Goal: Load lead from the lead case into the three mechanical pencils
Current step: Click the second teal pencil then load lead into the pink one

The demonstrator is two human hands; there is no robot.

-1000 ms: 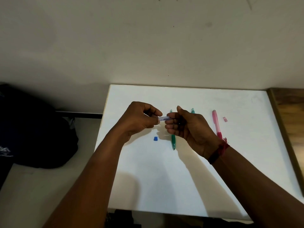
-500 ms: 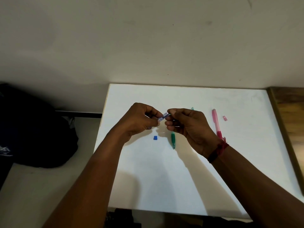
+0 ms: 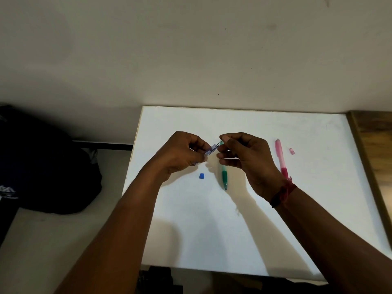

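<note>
The small pale-violet plastic lead case (image 3: 210,151) sits in our left hand (image 3: 180,153), fingers curled closed around it so that only its open end pokes out toward the right, tilted slightly upward. From that end a thin dark stick of lead (image 3: 219,143) runs up and to the right, and our right hand (image 3: 246,158) has it pinched between thumb and forefinger, the other fingers loosely folded beneath. Both hands hover above the white rectangular tabletop (image 3: 212,230), their fingertips almost meeting over the case.

Just below and to the right of the case, a green mechanical pencil (image 3: 224,177) lies flat on the table, its tip pointing toward us and its upper part hidden behind our right fingers. Below the case and a little left, a small blue plastic cap (image 3: 202,176) rests alone on the white surface. Well to the right of the case, past our right hand, lies a pink mechanical pencil (image 3: 280,155), also lengthwise toward us, with a tiny pink cap (image 3: 292,151) just beyond it. Our right wrist carries a red and black thread band (image 3: 283,193). Far left of the case, off the table, a dark bag (image 3: 48,166) slumps on the floor against the wall.
</note>
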